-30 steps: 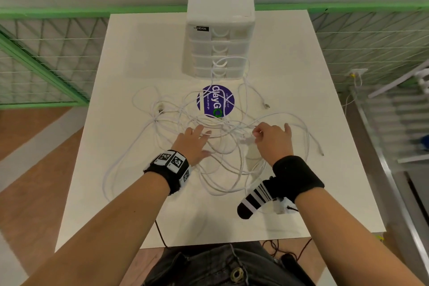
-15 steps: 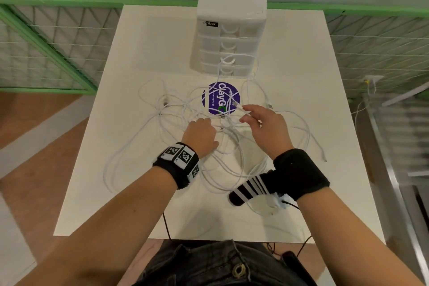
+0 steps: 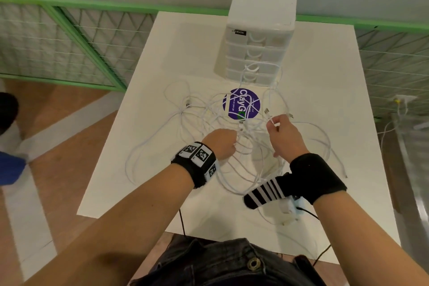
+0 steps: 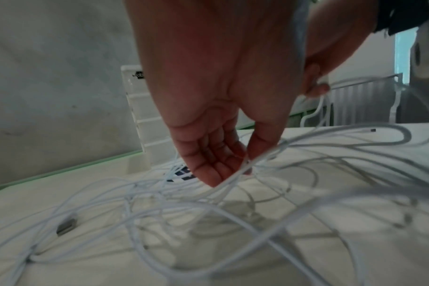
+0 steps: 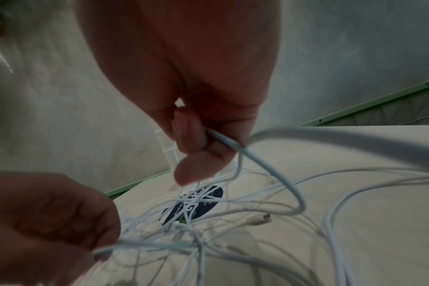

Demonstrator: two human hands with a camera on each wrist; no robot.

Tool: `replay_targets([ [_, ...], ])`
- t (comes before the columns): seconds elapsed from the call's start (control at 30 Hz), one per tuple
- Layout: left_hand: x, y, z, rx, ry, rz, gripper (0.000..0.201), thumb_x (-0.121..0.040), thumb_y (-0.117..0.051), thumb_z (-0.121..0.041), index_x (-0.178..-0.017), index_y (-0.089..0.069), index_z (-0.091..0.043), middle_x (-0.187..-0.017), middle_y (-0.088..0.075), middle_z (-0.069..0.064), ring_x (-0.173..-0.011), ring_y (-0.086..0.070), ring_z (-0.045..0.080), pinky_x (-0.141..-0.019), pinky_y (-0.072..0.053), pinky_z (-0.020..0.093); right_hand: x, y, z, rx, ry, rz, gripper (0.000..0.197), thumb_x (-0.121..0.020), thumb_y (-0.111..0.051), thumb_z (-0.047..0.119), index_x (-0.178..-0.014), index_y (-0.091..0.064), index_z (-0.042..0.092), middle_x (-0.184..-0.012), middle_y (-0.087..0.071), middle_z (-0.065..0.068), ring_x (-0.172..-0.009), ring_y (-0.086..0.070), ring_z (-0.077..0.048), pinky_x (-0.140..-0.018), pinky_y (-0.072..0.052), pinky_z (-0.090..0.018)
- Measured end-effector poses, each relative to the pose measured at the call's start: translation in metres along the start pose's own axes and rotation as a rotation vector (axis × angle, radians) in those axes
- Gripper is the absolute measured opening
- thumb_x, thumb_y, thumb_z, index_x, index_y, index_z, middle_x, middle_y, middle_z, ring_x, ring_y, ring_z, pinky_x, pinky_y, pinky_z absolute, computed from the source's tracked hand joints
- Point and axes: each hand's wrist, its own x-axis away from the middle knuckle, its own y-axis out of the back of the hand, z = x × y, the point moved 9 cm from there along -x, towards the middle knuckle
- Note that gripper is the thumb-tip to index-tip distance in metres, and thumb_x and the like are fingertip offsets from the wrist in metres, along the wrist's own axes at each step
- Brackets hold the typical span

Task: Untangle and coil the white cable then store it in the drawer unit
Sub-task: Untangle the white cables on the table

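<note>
White, thin tangled cable (image 3: pixel 162 127) is sprawling in loose loops across the pale tabletop (image 3: pixel 144 76). The left hand (image 3: pixel 220 144) is curling its fingers (image 4: pixel 216 160) round a few strands in the middle. Just to its right, the right hand (image 3: pixel 284 136) is pinching one strand, lifting it. Behind them the white plastic drawer unit (image 3: pixel 260 30) is standing with its drawers closed.
</note>
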Motion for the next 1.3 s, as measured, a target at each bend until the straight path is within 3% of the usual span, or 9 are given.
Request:
replay_targets([
  [0.17, 0.011, 0.025, 0.004, 0.203, 0.006, -0.148, 0.023, -0.093, -0.046, -0.022, -0.097, -0.062, -0.007, -0.096, -0.065, 0.014, -0.089, -0.059, 0.029, -0.068, -0.037, 0.029, -0.004, -0.016, -0.008, 0.122, -0.065, 0.054, 0.025, -0.092, -0.041, 0.025, -0.111, -0.043, 0.009, -0.101, -0.062, -0.019, -0.084, -0.062, -0.039, -0.08, -0.053, -0.047],
  [0.3, 0.021, 0.042, 0.01, 0.233, 0.022, -0.219, 0.041, -0.096, -0.046, -0.034, -0.061, -0.041, -0.015, -0.063, -0.047, 0.0, -0.067, -0.047, 0.021, -0.057, -0.029, 0.03, -0.007, -0.015, -0.021, 0.099, -0.122, 0.031, 0.025, -0.094, -0.038, 0.014, -0.116, -0.042, 0.002, -0.109, -0.06, -0.026, -0.098, -0.058, -0.041, -0.082, -0.048, -0.041],
  [0.47, 0.032, 0.065, 0.018, 0.455, 0.035, -0.259, 0.025, -0.097, -0.04, -0.009, -0.099, -0.061, 0.004, -0.102, -0.065, 0.016, -0.087, -0.056, 0.025, -0.067, -0.031, 0.021, -0.013, 0.014, -0.026, -0.163, -0.15, -0.177, 0.022, -0.093, -0.038, 0.017, -0.112, -0.045, 0.009, -0.108, -0.061, -0.019, -0.096, -0.058, -0.037, -0.087, -0.05, -0.048],
  [0.6, 0.04, 0.075, 0.016, 0.393, 0.089, -0.275, 0.026, -0.093, -0.04, -0.008, -0.108, -0.062, -0.009, -0.11, -0.063, 0.005, -0.096, -0.055, 0.02, -0.074, -0.036, 0.024, -0.033, 0.036, -0.03, -0.198, -0.218, -0.261, 0.029, -0.094, -0.04, 0.015, -0.116, -0.05, 0.001, -0.115, -0.059, -0.018, -0.105, -0.056, -0.035, -0.092, -0.044, -0.041],
  [0.7, 0.044, 0.084, 0.009, 0.224, 0.112, -0.327, 0.031, -0.092, -0.05, -0.044, -0.091, -0.065, -0.017, -0.09, -0.054, -0.006, -0.086, -0.053, 0.014, -0.071, -0.035, 0.026, -0.052, 0.033, -0.038, -0.135, -0.309, -0.176, 0.02, -0.092, -0.04, 0.006, -0.089, -0.058, -0.002, -0.091, -0.06, -0.017, -0.103, -0.056, -0.036, -0.089, -0.043, -0.038],
  [0.8, 0.042, 0.092, 0.007, 0.194, 0.097, -0.31, 0.035, -0.094, -0.05, -0.041, -0.075, -0.061, -0.014, -0.088, -0.048, 0.0, -0.078, -0.05, 0.017, -0.067, -0.034, 0.027, -0.069, 0.034, -0.046, -0.012, -0.374, -0.15, 0.035, -0.093, -0.044, 0.013, -0.059, -0.04, 0.007, -0.069, -0.047, -0.011, -0.075, -0.05, -0.029, -0.072, -0.037, -0.032],
  [0.93, 0.043, 0.109, 0.015, 0.376, 0.073, -0.329, 0.029, -0.098, -0.043, -0.018, -0.093, -0.062, 0.003, -0.098, -0.064, 0.016, -0.087, -0.059, 0.031, -0.074, -0.044, 0.037, -0.084, 0.028, -0.052, 0.09, -0.382, -0.122, 0.04, -0.088, -0.057, 0.03, -0.097, -0.057, -0.008, -0.102, -0.061, -0.023, -0.1, -0.058, -0.038, -0.081, -0.044, -0.036],
  [1.07, 0.053, 0.127, 0.045, 0.572, 0.139, -0.491, 0.025, -0.099, -0.035, -0.013, -0.103, -0.058, -0.002, -0.087, -0.055, 0.0, -0.077, -0.047, 0.017, -0.06, -0.032, 0.026, -0.093, 0.017, -0.051, 0.224, -0.31, -0.105, 0.047, -0.082, -0.058, 0.038, -0.105, -0.057, -0.002, -0.11, -0.064, -0.024, -0.1, -0.06, -0.039, -0.078, -0.045, -0.035],
  [1.3, 0.051, 0.126, 0.129, 0.698, 0.408, -0.611, 0.048, -0.097, -0.043, -0.037, -0.058, -0.034, -0.012, -0.056, -0.035, 0.003, -0.059, -0.037, 0.021, -0.063, -0.03, 0.033, -0.095, 0.023, -0.05, 0.265, -0.306, -0.187, 0.031, -0.09, -0.047, 0.02, -0.116, -0.051, 0.004, -0.116, -0.058, -0.023, -0.105, -0.056, -0.039, -0.087, -0.045, -0.039],
])
